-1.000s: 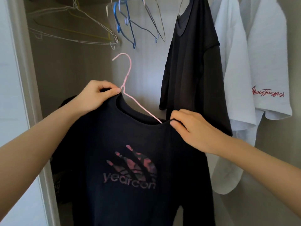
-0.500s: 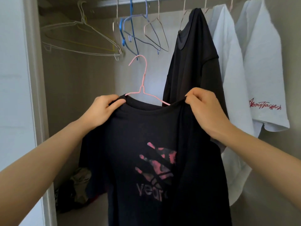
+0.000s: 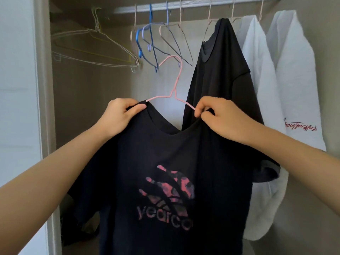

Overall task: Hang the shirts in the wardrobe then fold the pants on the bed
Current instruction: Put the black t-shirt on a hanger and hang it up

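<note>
Shirt stage, one garment in hand.

Dark navy cotton T-shirt with a pink hand print and "yearcon" lettering (image 3: 165, 162) hangs on a thin pink wire hanger (image 3: 173, 92), held up in front of the open wardrobe.

Left hand (image 3: 121, 116): fingers curled, thumb on top, clamping the shirt's left shoulder seam over the hanger arm.

Right hand (image 3: 222, 116): fingertips pinching the collar edge at the right hanger arm, whose bare end shows just past them.

Change over the last second: the hanger was tilted low with only the left shoulder seated, and the right hand was drawing the collar across. The hanger now sits level and higher, with both shoulders on it.

The hook is below the metal wardrobe rail (image 3: 193, 5) and not yet on it. It overlaps the empty blue and grey wire hangers (image 3: 151, 34) near mid-rail.

Toward the rail's right end: faded black T-shirt (image 3: 220, 74), plain white T-shirt (image 3: 257, 74), white T-shirt with red script (image 3: 298, 80).

Judgement: dressing of the hanger looks about done. Next is lifting the hook onto the rail, likely in the gap left of the black shirt. Risk: snagging the empty hangers
</note>
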### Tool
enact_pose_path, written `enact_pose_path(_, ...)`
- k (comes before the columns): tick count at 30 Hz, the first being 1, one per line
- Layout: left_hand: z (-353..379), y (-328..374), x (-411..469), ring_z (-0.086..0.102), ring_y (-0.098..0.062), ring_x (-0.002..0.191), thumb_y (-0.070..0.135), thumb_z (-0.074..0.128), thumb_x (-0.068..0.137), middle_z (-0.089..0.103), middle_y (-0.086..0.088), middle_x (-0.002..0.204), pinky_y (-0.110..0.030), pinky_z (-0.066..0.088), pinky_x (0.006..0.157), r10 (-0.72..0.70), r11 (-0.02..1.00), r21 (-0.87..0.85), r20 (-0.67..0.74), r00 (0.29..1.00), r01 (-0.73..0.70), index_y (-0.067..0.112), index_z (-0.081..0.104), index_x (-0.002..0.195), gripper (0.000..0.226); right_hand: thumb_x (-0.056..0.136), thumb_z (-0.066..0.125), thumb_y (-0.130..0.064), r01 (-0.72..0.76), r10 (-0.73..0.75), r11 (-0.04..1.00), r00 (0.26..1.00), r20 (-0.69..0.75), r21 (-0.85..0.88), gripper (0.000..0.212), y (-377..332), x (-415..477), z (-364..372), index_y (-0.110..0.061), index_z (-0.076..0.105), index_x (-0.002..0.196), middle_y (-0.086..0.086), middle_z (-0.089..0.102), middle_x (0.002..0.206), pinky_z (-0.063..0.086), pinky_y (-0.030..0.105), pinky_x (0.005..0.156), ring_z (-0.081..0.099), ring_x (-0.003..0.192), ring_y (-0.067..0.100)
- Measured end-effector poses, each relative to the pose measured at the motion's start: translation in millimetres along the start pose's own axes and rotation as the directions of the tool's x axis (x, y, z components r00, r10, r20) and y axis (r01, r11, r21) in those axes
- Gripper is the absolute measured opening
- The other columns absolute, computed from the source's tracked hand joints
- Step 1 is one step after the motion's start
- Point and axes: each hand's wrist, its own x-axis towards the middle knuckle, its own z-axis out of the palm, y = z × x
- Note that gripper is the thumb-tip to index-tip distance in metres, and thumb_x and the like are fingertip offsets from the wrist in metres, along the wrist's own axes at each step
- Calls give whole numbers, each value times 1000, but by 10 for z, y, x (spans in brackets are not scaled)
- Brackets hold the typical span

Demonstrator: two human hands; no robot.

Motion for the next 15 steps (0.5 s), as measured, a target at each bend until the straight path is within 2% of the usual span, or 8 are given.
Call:
enact_pose_path(2, 8, 51, 31, 39, -8, 57, 28, 57, 98, 45, 5, 55, -15, 33, 56, 37, 999, 17, -4, 999, -37, 22, 48, 58, 42, 93, 42, -5, 0, 5, 998, 996, -88, 58, 22, -4, 18, 71, -16, 61, 94, -1, 60, 71, 39, 13, 50, 47, 51, 2)
enact_pose_path(5, -65, 4, 31, 40, -5, 54, 29, 57, 97, 47, 11, 53, -15, 31, 53, 24, 1000, 0, 19, 1000, -24, 31, 51, 53, 44, 88, 42, -1, -46, 97, 976, 967, -235, 213, 28, 43, 89, 16, -19, 62, 81, -12, 50, 48, 31, 12, 44, 41, 44, 3)
enact_pose_path(7, -155, -76, 21, 38, -6, 51, 31, 57, 97, 44, 12, 48, -16, 29, 50, -10, 1000, 9, 43, 999, 9, 32, 53, 50, 47, 85, 43, 1, -50, 120, 963, 960, -253, 266, 31, 75, 140, -70, -22, 61, 73, -14, 45, 42, 29, 12, 44, 38, 42, 2)
enact_pose_path(8, -192, -121, 18, 36, -8, 50, 33, 57, 96, 39, 9, 46, -18, 28, 49, -19, 1000, 23, 38, 999, 18, 26, 50, 50, 47, 84, 44, 1, -45, 118, 960, 960, -254, 277, 31, 83, 154, -104, -22, 61, 72, -14, 43, 41, 29, 13, 44, 36, 42, 3)
enact_pose_path(10, -231, -188, 24, 30, -11, 51, 36, 57, 96, 29, 7, 50, -21, 24, 49, -30, 999, 44, -7, 1000, 31, 16, 39, 52, 51, 82, 46, 2, -27, 98, 962, 963, -253, 271, 30, 100, 176, -153, -22, 61, 71, -13, 44, 43, 30, 13, 46, 37, 43, 3)
enact_pose_path(12, -227, -218, 44, 27, -11, 52, 34, 56, 98, 27, 3, 54, -23, 23, 49, -34, 998, 50, -67, 997, 37, 12, 34, 55, 53, 81, 48, 3, -14, 61, 976, 975, -215, 216, 28, 88, 208, -200, -22, 61, 75, -13, 49, 50, 36, 12, 53, 42, 48, 2)
enact_pose_path(15, -228, -242, 80, 27, -13, 53, 35, 54, 99, 31, 0, 54, -27, 24, 52, -39, 997, 65, -151, 988, 49, 9, 35, 58, 52, 80, 53, 4, -3, 21, 993, 988, -152, 118, 28, 86, 260, -262, -20, 60, 93, -7, 57, 76, 44, 18, 66, 52, 66, 8)
